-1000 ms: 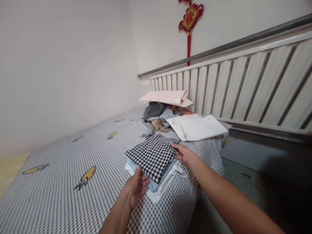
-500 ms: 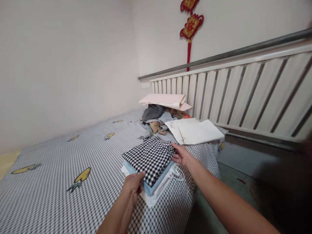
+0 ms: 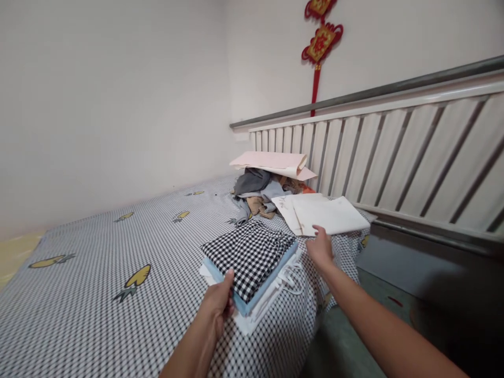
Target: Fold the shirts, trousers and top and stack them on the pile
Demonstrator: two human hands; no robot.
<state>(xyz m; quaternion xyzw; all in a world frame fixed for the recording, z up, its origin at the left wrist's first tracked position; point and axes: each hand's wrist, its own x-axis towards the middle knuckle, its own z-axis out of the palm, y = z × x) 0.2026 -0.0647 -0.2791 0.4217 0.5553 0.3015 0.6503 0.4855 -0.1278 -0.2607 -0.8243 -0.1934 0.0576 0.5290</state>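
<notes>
Cloth (image 3: 250,257) with black and white checks lies folded on top of our small pile (image 3: 270,282), over a blue cloth (image 3: 241,306) and a white cloth (image 3: 249,325), near the right side of the bed (image 3: 102,241). We seem to be making this pile neat, and the layers do not quite line up, so we think the next move calls for a soft touch that keeps the top flat. Our left hand (image 3: 216,303) is at the near side, its thumb on top of the checks and its fingers bent by the near left edge. Some fingers are hidden, so we cannot tell if they pinch. Our right hand (image 3: 321,249) is off the pile, to its right, part spread, and we see nothing in it. One finger sticks out to the far left and the others bend loosely. It is close to the folded white sheet (image 3: 331,214), but we cannot tell if they touch. Loose clothes (image 3: 253,181) lie past the pile, under a pink sheet (image 3: 271,159).
</notes>
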